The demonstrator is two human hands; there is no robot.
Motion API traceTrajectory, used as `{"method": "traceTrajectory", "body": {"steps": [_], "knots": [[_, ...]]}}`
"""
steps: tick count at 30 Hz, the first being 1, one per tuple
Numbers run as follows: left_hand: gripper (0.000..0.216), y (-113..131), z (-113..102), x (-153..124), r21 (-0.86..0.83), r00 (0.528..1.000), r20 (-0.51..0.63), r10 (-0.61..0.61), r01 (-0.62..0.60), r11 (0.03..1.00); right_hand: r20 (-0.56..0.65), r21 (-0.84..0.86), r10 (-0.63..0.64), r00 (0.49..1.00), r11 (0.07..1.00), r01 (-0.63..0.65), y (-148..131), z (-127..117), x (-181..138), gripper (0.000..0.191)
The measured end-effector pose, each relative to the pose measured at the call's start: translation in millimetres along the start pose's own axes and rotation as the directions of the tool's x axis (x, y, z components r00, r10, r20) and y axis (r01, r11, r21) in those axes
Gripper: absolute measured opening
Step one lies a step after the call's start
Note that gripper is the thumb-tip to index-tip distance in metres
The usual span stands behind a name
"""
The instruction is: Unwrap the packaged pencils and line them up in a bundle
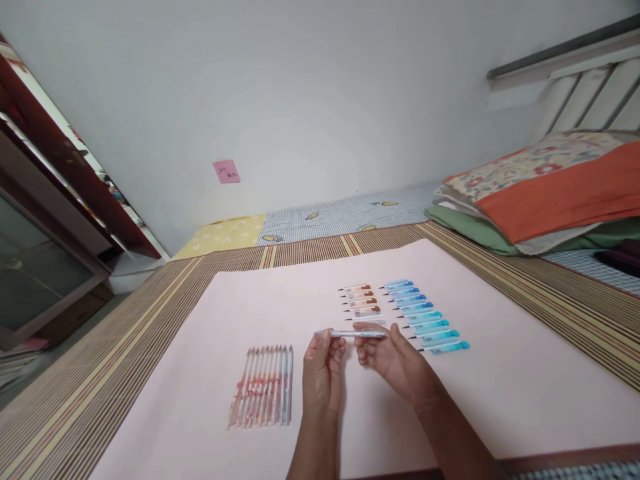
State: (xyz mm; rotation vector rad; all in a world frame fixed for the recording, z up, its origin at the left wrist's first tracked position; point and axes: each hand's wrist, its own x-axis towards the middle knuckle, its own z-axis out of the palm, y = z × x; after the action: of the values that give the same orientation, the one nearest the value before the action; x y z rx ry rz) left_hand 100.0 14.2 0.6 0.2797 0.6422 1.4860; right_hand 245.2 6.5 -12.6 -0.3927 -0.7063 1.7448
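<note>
While the left hand (323, 363) pinches one end of a slim clear pen (353, 334), the right hand (390, 363) is clamped on the other, above a pale sheet (190, 373). From there, clear-barrelled pens (263, 387) lie at nine o'clock, blue pens (430, 325) at two, brown pens (363, 302) at twelve; beyond, a pink note (227, 171) marks the wall (320, 100) at eleven.

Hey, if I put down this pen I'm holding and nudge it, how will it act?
The pen is probably stiff: it runs straight from your left hand to your right. Being slim, it's likely light. It may roll across the flat sheet if its narrow barrel is round, though that's too small to tell.
</note>
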Motion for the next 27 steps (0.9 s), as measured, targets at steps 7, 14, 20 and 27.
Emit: {"method": "traceTrajectory", "body": {"steps": [7, 14, 20, 27], "knots": [[0.026, 0.5, 0.0, 0.1, -0.003, 1.0, -0.007, -0.008, 0.008, 1.0, -0.012, -0.059, -0.03, 0.999, 0.998, 0.029, 1.0, 0.9, -2.9, 0.042], [0.024, 1.3, 0.9, -2.8, 0.067, 0.979, 0.194, -0.068, 0.056, 0.996, 0.16, -0.062, 0.065, 0.985, 0.997, -0.056, 3.9, 10.5, -6.3, 0.055], [0.025, 15.1, -6.5, 2.3, 0.211, 0.985, 0.173, 0.003, -0.04, 0.977, 0.05, -0.39, 0.092, 0.995, 0.919, -0.065, -9.3, 5.7, -9.0, 0.058], [0.032, 12.1, -12.3, 6.4, 0.481, 0.984, 0.17, 0.048, -0.125, 0.868, -0.127, -0.769, 0.002, 0.992, 0.632, -0.099, 2.1, 20.6, -2.8, 0.028]]}}
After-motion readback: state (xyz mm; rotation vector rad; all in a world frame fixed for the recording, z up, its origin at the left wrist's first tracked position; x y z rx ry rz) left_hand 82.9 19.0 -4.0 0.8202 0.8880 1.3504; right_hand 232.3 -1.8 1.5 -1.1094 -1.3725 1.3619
